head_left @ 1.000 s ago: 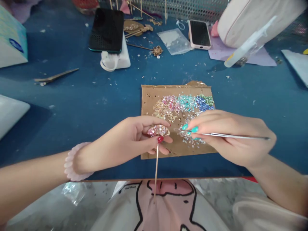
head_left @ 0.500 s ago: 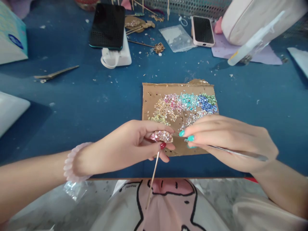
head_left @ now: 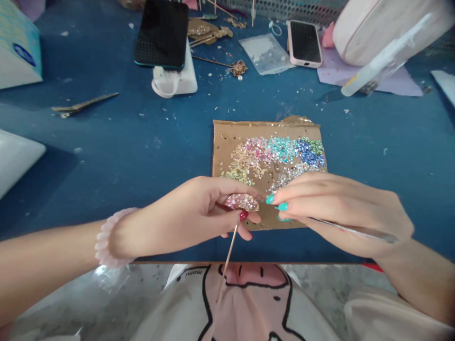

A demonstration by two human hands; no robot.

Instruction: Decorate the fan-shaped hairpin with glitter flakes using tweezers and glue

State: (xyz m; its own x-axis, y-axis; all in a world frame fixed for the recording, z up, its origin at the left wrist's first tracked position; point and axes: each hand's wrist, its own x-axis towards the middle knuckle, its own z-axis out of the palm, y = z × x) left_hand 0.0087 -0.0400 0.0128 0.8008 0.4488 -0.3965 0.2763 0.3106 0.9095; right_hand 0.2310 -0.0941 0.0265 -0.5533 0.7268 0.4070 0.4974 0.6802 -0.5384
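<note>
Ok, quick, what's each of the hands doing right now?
Left hand: closed, holding the glittery fan-shaped ornament.
Right hand: closed, holding the slim metal tool.

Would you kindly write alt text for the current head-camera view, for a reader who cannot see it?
A left hand holds a glittery fan-shaped ornament on a thin stick, while the right hand points a slim metal tool toward it. Beneath them, a cardboard sheet of sparkling pieces grouped by colour lies on a blue table.
</note>
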